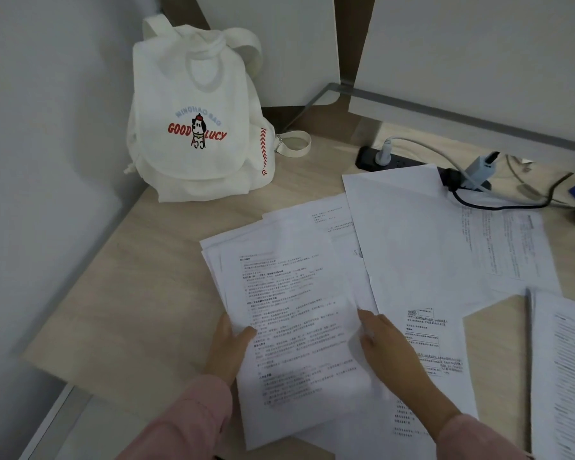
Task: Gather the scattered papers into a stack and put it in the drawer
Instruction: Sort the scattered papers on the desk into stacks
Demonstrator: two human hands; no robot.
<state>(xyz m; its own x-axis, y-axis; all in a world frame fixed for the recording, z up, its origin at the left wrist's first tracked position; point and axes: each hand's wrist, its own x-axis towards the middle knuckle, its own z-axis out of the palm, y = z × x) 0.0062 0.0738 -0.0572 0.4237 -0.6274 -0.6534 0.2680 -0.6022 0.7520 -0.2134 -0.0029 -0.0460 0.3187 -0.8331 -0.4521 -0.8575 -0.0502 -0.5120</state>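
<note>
Several printed sheets lie spread over a light wooden desk (140, 293). A small stack of papers (292, 327) sits in the near middle; my left hand (229, 346) grips its left edge with the thumb on top. My right hand (389, 353) lies flat on the stack's right edge, fingers straight. A large blank-side sheet (409, 240) overlaps to the right, with another printed sheet (512, 240) beyond it. More papers (568, 376) lie at the far right edge. No drawer is in view.
A white canvas backpack (200, 117) stands at the back left corner against the wall. A black power strip (395, 159) with plugs and cables (498, 204) runs along the back right. A grey pencil (528, 360) lies between the papers on the right.
</note>
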